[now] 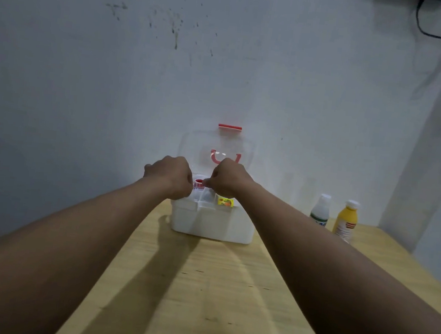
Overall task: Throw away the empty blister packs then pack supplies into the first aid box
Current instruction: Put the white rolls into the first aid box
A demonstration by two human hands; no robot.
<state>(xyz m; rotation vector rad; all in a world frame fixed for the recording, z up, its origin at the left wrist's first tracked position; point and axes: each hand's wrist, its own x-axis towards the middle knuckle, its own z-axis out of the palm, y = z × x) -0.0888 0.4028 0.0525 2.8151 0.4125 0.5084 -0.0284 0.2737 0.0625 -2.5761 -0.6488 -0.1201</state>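
White plastic first aid box [212, 223] sits mid-frame on my wooden table [201, 287]. Its long side runs left to right, its mouth faces up, and its clear lid [188, 147] is raised against the wall. My left hand [171, 175] and right hand [229, 178] curl over its open top, either side of a red-capped bottle [199, 183]; I cannot tell what they hold. Room to move lies on the wood below the box. A white bottle [321, 210] and a yellow bottle [346, 218] stand at right, near the far edge.

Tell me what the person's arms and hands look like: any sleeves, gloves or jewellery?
Both are bare. The left forearm and right forearm show no sleeve up to the picture's edge. The left hand and right hand wear no gloves, and neither wrist carries a watch or band. No ring is visible from this angle.
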